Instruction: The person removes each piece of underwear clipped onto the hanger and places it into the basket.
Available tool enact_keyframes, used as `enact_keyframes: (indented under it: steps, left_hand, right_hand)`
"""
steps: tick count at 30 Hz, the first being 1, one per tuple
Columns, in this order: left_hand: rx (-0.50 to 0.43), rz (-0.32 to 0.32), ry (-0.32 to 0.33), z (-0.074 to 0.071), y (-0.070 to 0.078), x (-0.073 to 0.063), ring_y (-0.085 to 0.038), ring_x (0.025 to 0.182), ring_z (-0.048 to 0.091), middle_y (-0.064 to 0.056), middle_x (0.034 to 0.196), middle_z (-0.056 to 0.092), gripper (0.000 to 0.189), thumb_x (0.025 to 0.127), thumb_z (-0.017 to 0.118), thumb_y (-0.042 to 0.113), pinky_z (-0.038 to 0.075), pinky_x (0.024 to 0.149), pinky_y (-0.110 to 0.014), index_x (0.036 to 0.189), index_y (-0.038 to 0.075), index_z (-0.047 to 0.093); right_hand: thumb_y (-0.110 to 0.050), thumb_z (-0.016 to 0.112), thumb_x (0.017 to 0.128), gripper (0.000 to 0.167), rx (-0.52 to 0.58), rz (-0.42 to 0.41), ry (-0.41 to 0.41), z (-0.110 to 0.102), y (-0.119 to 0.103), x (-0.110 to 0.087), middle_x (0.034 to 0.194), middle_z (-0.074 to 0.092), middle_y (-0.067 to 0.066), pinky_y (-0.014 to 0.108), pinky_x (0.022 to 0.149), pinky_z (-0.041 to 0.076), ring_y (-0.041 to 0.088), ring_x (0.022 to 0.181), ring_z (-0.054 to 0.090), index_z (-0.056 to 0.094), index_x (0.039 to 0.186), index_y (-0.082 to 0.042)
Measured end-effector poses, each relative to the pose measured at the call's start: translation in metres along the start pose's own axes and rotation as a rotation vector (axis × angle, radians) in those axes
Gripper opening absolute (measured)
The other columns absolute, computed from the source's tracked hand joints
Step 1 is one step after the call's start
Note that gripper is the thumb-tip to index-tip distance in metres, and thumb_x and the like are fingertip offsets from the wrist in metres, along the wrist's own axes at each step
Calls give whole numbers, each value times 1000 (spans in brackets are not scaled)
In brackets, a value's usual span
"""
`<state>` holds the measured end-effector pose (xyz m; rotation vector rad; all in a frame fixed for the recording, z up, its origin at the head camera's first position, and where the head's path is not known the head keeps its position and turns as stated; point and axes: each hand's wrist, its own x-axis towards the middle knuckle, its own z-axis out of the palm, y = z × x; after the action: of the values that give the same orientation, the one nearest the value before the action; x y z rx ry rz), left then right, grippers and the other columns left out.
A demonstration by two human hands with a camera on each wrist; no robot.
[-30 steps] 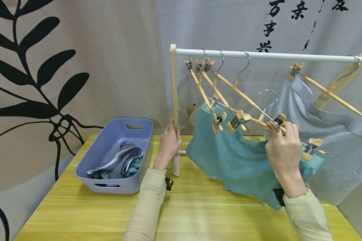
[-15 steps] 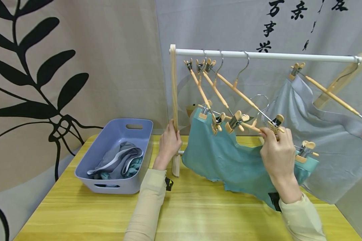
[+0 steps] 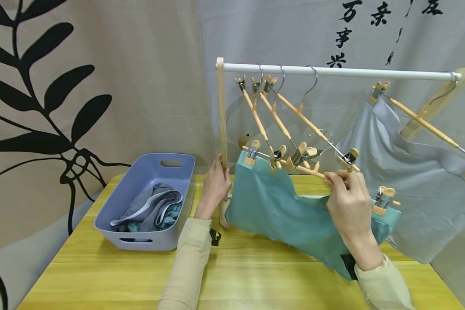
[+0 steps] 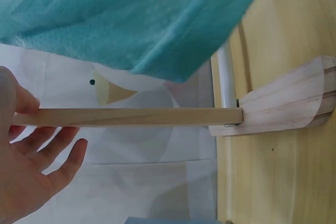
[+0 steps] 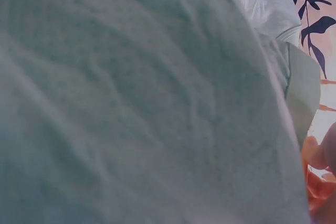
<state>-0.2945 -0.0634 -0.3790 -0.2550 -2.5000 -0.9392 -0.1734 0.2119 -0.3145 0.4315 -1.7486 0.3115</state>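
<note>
In the head view my left hand (image 3: 216, 183) grips the wooden upright (image 3: 221, 112) of a small clothes rack. The left wrist view shows thumb and fingers on either side of that upright (image 4: 142, 117). My right hand (image 3: 348, 200) holds the wooden bar of a clip hanger (image 3: 308, 171) near its middle. A teal garment (image 3: 267, 202) hangs from the hanger's two end clips, sagging between them. The metal hook of this hanger stands below the rail, apart from it. In the right wrist view the teal cloth (image 5: 157, 103) covers most of the picture, hiding much of the hand.
Three bare clip hangers (image 3: 290, 107) hang on the white rail (image 3: 341, 72), close above the right hand. At the right end hangs a blue-grey garment (image 3: 418, 172) on another hanger. A blue basket (image 3: 139, 239) with crumpled grey and teal clothes stands left on the wooden table (image 3: 255, 275).
My right hand has moved left and slightly down with the hanger and teal garment. The left hand keeps its grip on the upright.
</note>
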Motion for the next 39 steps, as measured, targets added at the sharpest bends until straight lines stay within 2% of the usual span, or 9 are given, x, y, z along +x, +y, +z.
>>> enact_keyframes:
  steps: [5, 9, 12, 14, 19, 22, 30, 34, 39]
  left_hand:
    - [-69, -1, -12, -6, -2, -2, -36, 100, 64, -21, 121, 60, 52, 96, 52, 13, 54, 78, -47, 144, 2, 33]
    - [-140, -31, -6, -14, 6, -6, -37, 118, 56, -21, 139, 47, 56, 96, 53, 13, 50, 91, -49, 146, 4, 29]
    - [-202, -3, 74, -23, 18, -9, -38, 124, 50, -21, 143, 41, 55, 95, 53, 11, 47, 97, -48, 145, 3, 30]
    - [-282, 44, 153, -34, 30, -12, -37, 123, 51, -22, 138, 46, 49, 95, 53, 8, 48, 97, -47, 140, -1, 37]
    - [-443, 129, 271, -64, 56, -16, -34, 106, 61, -22, 115, 62, 27, 97, 47, 8, 53, 86, -43, 120, -5, 56]
    - [-472, 137, 222, -76, 64, -19, -31, 97, 65, -20, 108, 66, 27, 100, 44, 11, 53, 81, -41, 117, -3, 59]
    - [-470, 138, -104, -93, 76, -30, -24, 97, 65, -13, 103, 70, 31, 100, 47, 24, 53, 85, -39, 121, 4, 58]
    - [-454, 114, -160, -95, 77, -33, -21, 88, 68, -10, 96, 73, 34, 101, 45, 29, 51, 79, -33, 117, 5, 62]
    - [-469, 67, -160, -96, 78, -34, -21, 77, 68, -11, 88, 74, 34, 100, 46, 30, 48, 64, -23, 106, 5, 68]
  right_hand:
    - [-5, 56, 93, 20, 24, -25, -4, -1, -4, -2, 82, 56, 25, 43, 56, 38, 38, 67, 48, 66, 85, 9]
    - [-8, 54, 95, 23, 31, -44, -7, -2, -6, -3, 82, 56, 25, 43, 56, 39, 39, 68, 49, 66, 84, 10]
    - [-8, 53, 96, 26, 35, -64, -4, -2, -8, -4, 81, 57, 25, 42, 55, 39, 38, 66, 50, 66, 83, 10]
    - [-9, 52, 97, 27, 41, -75, -2, -2, -9, -5, 80, 57, 24, 41, 54, 39, 38, 65, 49, 66, 83, 9]
    - [-11, 52, 97, 29, 65, -102, 11, -2, -13, -6, 79, 57, 23, 40, 52, 39, 36, 62, 47, 66, 81, 8]
    - [-11, 52, 97, 29, 75, -115, 20, -1, -16, -7, 79, 58, 24, 39, 52, 41, 36, 62, 49, 66, 80, 8]
    - [-11, 51, 97, 29, 99, -135, 33, 2, -23, -7, 79, 58, 23, 38, 53, 41, 35, 63, 50, 67, 80, 7]
    - [-12, 51, 97, 29, 118, -149, 44, 3, -26, -7, 78, 59, 22, 37, 52, 39, 34, 61, 49, 67, 80, 6]
    - [-12, 52, 97, 29, 137, -161, 61, 4, -29, -6, 77, 59, 22, 37, 52, 38, 34, 60, 49, 67, 80, 5]
